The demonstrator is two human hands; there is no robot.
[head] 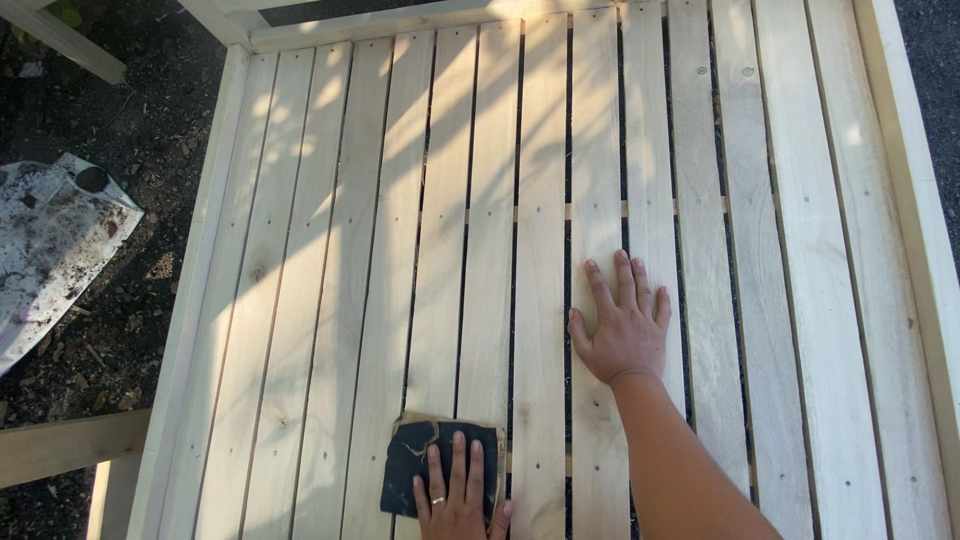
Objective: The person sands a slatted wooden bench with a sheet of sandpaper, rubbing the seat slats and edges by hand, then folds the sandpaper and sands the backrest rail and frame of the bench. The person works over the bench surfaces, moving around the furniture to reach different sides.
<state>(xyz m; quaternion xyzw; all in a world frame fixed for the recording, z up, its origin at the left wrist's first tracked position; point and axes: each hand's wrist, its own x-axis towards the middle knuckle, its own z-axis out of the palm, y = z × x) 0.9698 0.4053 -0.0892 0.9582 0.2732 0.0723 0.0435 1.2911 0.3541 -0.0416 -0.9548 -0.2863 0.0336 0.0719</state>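
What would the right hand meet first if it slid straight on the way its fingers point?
Nothing, it seems: the right hand lies flat on the slats, which run bare ahead to the frame's far rail.

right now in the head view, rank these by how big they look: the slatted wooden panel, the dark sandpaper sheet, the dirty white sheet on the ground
1. slatted wooden panel, by far the largest; it fills most of the view.
2. dirty white sheet on the ground at the left, cut off by the frame edge.
3. dark sandpaper sheet under the left hand, smallest, though partly covered.

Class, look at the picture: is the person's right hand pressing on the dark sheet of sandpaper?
No. The right hand lies flat on bare wooden slats, while the left hand presses the dark sandpaper.
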